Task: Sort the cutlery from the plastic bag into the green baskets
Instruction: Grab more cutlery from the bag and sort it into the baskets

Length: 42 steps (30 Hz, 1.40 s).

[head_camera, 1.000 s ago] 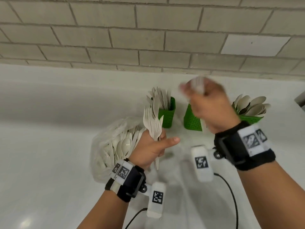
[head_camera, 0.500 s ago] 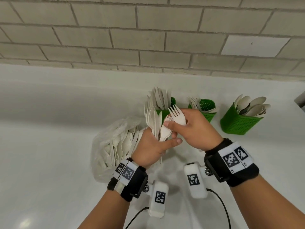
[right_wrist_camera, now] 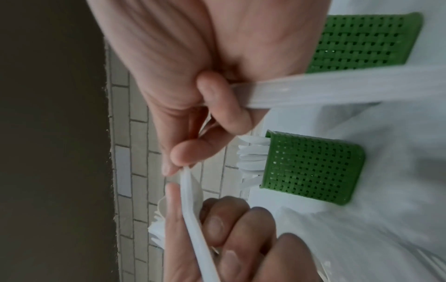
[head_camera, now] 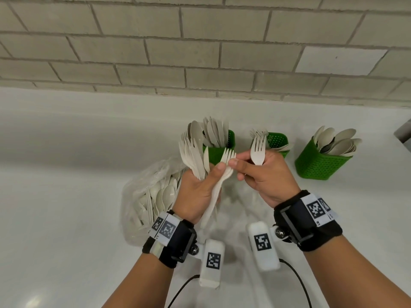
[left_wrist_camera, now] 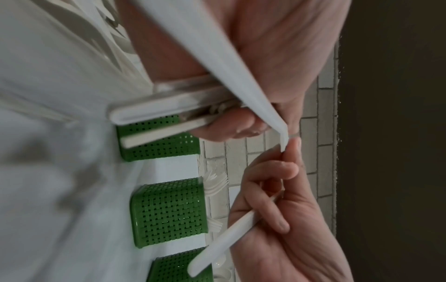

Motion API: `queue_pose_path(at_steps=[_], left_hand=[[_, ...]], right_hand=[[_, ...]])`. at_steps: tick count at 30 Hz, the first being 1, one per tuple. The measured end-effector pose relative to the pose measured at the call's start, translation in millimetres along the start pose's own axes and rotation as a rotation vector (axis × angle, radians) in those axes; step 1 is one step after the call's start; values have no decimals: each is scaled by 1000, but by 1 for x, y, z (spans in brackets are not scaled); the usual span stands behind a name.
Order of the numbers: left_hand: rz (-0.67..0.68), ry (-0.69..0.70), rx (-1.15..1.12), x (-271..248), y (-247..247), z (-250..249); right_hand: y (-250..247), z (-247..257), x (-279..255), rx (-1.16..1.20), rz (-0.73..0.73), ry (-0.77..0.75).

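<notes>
On the white table (head_camera: 66,218), the plastic bag (head_camera: 142,196) of cutlery lies at left. My left hand (head_camera: 198,192) grips a bundle of forks (head_camera: 192,156), thumb against one loose fork (head_camera: 222,174). My right hand (head_camera: 264,176) pinches that fork's head with its fingers (head_camera: 234,162) and holds another fork (head_camera: 258,150). Three green baskets (head_camera: 320,163) stand beyond, far right.

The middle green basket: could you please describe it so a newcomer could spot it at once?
Three green baskets stand along the white counter below the brick wall. The middle green basket stands just beyond the right hand, and it alone holds forks.
</notes>
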<state>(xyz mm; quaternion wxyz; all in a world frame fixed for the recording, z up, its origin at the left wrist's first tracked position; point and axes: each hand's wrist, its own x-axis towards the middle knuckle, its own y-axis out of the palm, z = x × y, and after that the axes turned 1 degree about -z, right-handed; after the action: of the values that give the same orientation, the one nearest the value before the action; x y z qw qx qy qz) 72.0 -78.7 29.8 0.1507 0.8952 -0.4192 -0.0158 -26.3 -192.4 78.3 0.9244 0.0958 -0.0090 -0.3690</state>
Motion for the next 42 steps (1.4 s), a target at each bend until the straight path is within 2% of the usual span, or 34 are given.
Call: queue_pose_path(at_steps=[4, 10, 14, 19, 21, 23, 27, 29, 34, 37, 39, 42], left_hand=[[91, 30, -32, -2, 2, -1], [-64, -190, -101, -2, 2, 1], [-62, -223, -136, -1, 4, -3], [-66, -270, -173, 0, 2, -5], [-59, -269, -164, 1, 3, -5], [-40, -263, -144, 1, 4, -5], [72, -247, -76, -2, 7, -6], [121, -257, -74, -3, 8, -6], [131, -294, -31, -2, 7, -5], [119, -284, -22, 2, 9, -2], [78, -278, -44, 4, 8, 2], [58, -274, -61, 5, 6, 6]], right_hand=[[1, 1, 0, -16, -77, -38], [-5, -2, 4, 45, -137, -6], [-16, 6, 11, 71, -234, -40], [-25, 16, 16, 262, -318, 3], [-21, 13, 14, 253, -284, -2], [-14, 6, 11, 230, -184, 19], [2, -4, 5, -184, 56, 75], [7, -6, 4, -289, 135, 48], [-2, -7, 12, -279, -61, -75], [-8, -8, 16, -322, -61, -109], [-14, 0, 20, -222, -116, -125], [-28, 21, 30, 48, -291, -196]])
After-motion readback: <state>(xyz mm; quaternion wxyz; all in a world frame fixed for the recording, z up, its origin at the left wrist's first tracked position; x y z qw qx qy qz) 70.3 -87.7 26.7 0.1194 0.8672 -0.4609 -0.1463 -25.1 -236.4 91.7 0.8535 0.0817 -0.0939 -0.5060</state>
